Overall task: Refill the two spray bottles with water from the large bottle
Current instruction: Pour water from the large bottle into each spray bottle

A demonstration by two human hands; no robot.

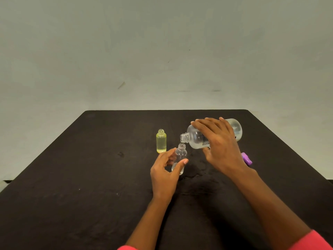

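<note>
A dark, matte black table (90,159) fills the lower half of the frame under a pale grey wall. Left of centre stands a small, uncapped, yellow-tinted clear bottle (161,141), upright and untouched, holding pale liquid. Just to its right, the left hand (164,175) reaches up from the lower middle of the frame, forearm nearly vertical. Its fingers and thumb curl round a small, uncapped, colourless clear plastic bottle (179,157) and steady it upright on the table. Above and to the right, a large clear round-shouldered bottle (198,139) is tipped almost level. Its open neck points left, directly over the small bottle's mouth. The right hand (221,147) grips it from above, fingers spread across the top, thumb underneath; the forearm slants in from the lower right corner, pink sleeve (313,240) at the edge. A purple plastic cap (246,158) lies on the table just beyond the right wrist.
</note>
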